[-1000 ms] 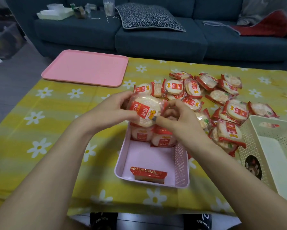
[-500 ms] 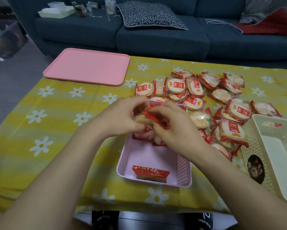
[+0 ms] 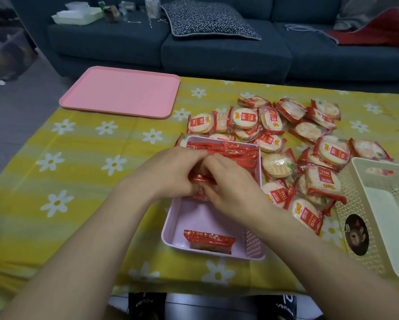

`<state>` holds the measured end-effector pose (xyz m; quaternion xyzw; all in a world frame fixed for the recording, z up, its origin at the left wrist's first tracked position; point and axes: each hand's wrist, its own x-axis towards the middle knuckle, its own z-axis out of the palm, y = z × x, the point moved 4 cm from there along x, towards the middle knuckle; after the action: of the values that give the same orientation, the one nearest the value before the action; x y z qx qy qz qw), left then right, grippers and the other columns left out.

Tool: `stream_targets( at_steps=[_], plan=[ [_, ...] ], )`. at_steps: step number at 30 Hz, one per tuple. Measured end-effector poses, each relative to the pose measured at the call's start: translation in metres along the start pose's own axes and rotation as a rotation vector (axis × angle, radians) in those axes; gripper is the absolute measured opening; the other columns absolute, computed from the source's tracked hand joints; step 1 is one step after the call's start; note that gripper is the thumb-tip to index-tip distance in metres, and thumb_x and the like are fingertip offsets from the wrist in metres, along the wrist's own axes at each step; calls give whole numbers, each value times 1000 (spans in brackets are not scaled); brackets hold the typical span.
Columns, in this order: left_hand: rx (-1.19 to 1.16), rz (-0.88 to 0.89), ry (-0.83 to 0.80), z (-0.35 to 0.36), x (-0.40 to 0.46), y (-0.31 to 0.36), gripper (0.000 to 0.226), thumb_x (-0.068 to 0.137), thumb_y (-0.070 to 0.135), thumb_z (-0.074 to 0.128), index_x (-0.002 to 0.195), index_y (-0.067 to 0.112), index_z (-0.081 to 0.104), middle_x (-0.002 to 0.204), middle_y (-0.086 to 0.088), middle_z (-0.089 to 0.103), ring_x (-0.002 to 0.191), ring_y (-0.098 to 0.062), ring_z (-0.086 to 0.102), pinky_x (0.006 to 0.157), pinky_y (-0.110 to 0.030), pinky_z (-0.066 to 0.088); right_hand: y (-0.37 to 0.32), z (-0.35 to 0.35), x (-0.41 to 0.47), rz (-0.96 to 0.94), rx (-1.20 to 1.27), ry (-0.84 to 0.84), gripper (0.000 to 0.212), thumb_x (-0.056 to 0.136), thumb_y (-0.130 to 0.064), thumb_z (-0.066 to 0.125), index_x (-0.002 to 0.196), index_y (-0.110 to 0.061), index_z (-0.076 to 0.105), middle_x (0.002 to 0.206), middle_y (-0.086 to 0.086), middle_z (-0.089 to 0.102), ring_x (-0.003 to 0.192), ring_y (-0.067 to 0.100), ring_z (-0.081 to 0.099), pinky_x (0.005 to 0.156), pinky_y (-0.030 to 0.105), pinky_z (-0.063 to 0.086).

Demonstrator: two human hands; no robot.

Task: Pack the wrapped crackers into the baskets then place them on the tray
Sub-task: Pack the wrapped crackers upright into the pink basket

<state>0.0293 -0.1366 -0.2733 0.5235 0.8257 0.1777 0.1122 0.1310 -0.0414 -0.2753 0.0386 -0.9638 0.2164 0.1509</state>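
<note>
Wrapped crackers (image 3: 286,137) lie in a loose heap on the surface (image 3: 78,172), which is covered by a yellow cloth with white daisies, to the right of and beyond the pink basket (image 3: 254,248). That basket stands near the middle front of the surface. At its far end a row of packets (image 3: 235,151) stands on edge, red wrapper seams up, packed close together against the far wall. At its near end a single packet (image 3: 209,241) stands on edge against the front wall. The floor of the basket between these two groups is bare pink.

Both hands meet over the far half of the pink basket. The left hand (image 3: 170,174) and the right hand (image 3: 226,188) have their fingers curled round one red-wrapped packet (image 3: 201,179), pinching it between them just on the near side of the standing row; whether it touches the basket floor cannot be told.

A cream basket (image 3: 360,218) with perforated walls and a round dark sticker on its side sits at the right edge of the surface, just beside the heap. One packet (image 3: 378,171) shows against its far wall.

A flat pink tray (image 3: 122,91) rests at the far left of the surface, well apart from both baskets, with nothing on it.
</note>
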Motion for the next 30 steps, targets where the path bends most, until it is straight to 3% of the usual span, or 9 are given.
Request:
stream_targets(
  at_steps=[2, 4, 8, 13, 17, 20, 24, 27, 30],
  plan=[
    [62, 13, 0, 5, 2, 0, 41, 66, 52, 77, 90, 33, 51, 76, 14, 54, 73, -16, 51, 64, -34, 46, 4, -5, -2, 21, -30, -8, 34, 68, -7, 70, 93, -16, 48, 96, 4, 53, 87, 23, 47, 69, 28, 31],
    [136, 43, 16, 9, 4, 0, 49, 67, 65, 74, 91, 30, 50, 77, 12, 54, 72, -19, 51, 61, -34, 41, 12, -14, -6, 62, -133, -30, 38, 64, -12, 69, 96, -16, 48, 97, 4, 52, 87, 24, 45, 70, 31, 33],
    [249, 103, 54, 12, 4, 9, 45, 69, 59, 64, 82, 31, 32, 79, 14, 39, 81, -24, 56, 66, -32, 27, 31, -21, -16, 160, -284, -126, 34, 69, -17, 67, 100, -15, 53, 98, 5, 55, 88, 30, 51, 69, 39, 40],
    [417, 36, 32, 15, 7, 14, 47, 75, 57, 68, 89, 30, 31, 97, 7, 52, 99, -22, 56, 74, -34, 25, 36, -19, -17, 170, -363, -182, 23, 77, -22, 64, 98, -17, 57, 94, 3, 58, 87, 30, 56, 71, 42, 47],
    [488, -18, 16, 12, 9, 12, 50, 75, 59, 68, 91, 30, 30, 106, 4, 49, 109, -21, 50, 77, -34, 21, 35, -17, -18, 167, -423, -158, 14, 80, -19, 64, 94, -17, 63, 87, 4, 63, 82, 31, 58, 67, 40, 46],
    [506, -27, 21, 13, 8, 12, 57, 72, 65, 67, 96, 31, 28, 121, 0, 46, 117, -23, 41, 92, -37, 26, 37, -18, -15, 147, -438, -168, 5, 79, -18, 66, 83, -17, 63, 77, 5, 63, 75, 31, 59, 61, 37, 42],
    [521, -54, 65, 17, 6, 8, 95, 60, 70, 75, 135, 26, 37, 148, -12, 33, 133, -34, 33, 112, -45, 28, 38, -18, -10, 153, -439, -225, 2, 83, -18, 64, 83, -17, 63, 82, 6, 64, 79, 32, 61, 61, 37, 43],
    [547, -117, 12, 20, 10, 6, 121, 63, 67, 78, 158, 32, 12, 164, -17, 11, 149, -34, 17, 122, -48, 17, 32, -16, -11, 198, -442, -258, 16, 87, -15, 58, 103, -13, 59, 97, 9, 60, 89, 33, 61, 65, 39, 46],
    [551, -176, -42, 23, 15, 5, 125, 69, 64, 76, 160, 34, -4, 168, -17, -3, 154, -33, 6, 125, -49, 9, 22, -17, -13, 260, -461, -253, 31, 91, -14, 50, 122, -12, 45, 115, 10, 48, 92, 34, 62, 61, 38, 37]
  ],
)
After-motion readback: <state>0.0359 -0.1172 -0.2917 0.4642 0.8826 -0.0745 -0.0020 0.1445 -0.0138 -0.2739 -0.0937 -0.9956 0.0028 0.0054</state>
